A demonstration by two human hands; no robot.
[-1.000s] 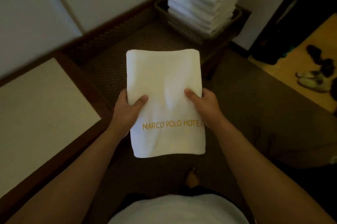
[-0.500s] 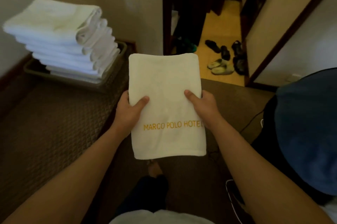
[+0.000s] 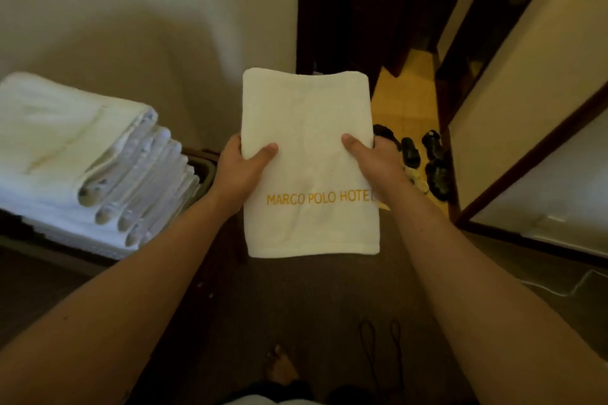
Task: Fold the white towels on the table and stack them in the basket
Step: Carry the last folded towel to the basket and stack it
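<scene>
A folded white towel (image 3: pixel 309 128) with gold "MARCO POLO HOTEL" lettering is held flat in front of me, above the floor. My left hand (image 3: pixel 238 174) grips its left edge with the thumb on top, and my right hand (image 3: pixel 375 164) grips its right edge the same way. To the left, a tall stack of folded white towels (image 3: pixel 75 154) fills a dark basket (image 3: pixel 205 167), of which only a bit of the rim shows beside the stack. The held towel is to the right of the stack and apart from it.
A dark woven table surface (image 3: pixel 39 289) lies under the basket at lower left. Ahead, a dark doorway opens onto a yellow floor (image 3: pixel 408 108) with several shoes (image 3: pixel 431 161). A cream wall stands at the right. My bare foot (image 3: pixel 279 368) and a cable (image 3: pixel 381 352) are on the carpet below.
My view has swung right and risen; the towel stack and basket moved from the top centre to the left and now look nearer. Both hands keep the same grip on the towel.
</scene>
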